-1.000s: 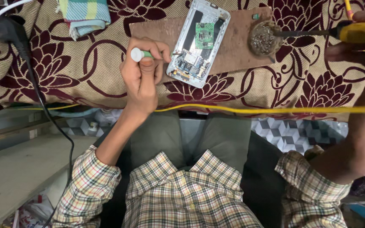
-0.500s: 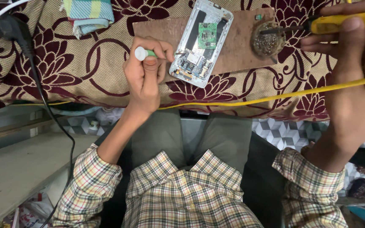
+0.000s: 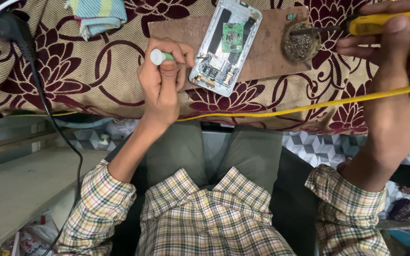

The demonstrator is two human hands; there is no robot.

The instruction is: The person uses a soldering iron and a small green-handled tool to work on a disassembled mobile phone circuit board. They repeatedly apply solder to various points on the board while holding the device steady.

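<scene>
A floral cloth (image 3: 72, 80) covers the work surface and carries a brown board (image 3: 266, 52). The opened phone (image 3: 225, 46) lies on the board, circuit boards exposed. Right hand (image 3: 395, 90): fingers closed around the yellow soldering iron (image 3: 380, 22), tip in the brass-wool cleaner (image 3: 301, 43). Left hand (image 3: 163, 78): fingers pinched on a green-handled tool (image 3: 163, 56), tip at the phone's lower edge.

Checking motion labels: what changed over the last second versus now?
The right hand with the yellow soldering iron moved in from the frame's right edge; its tip now sits in the wire-wool tip cleaner. The left hand kept its grip on the green tool beside the opened phone.
</scene>
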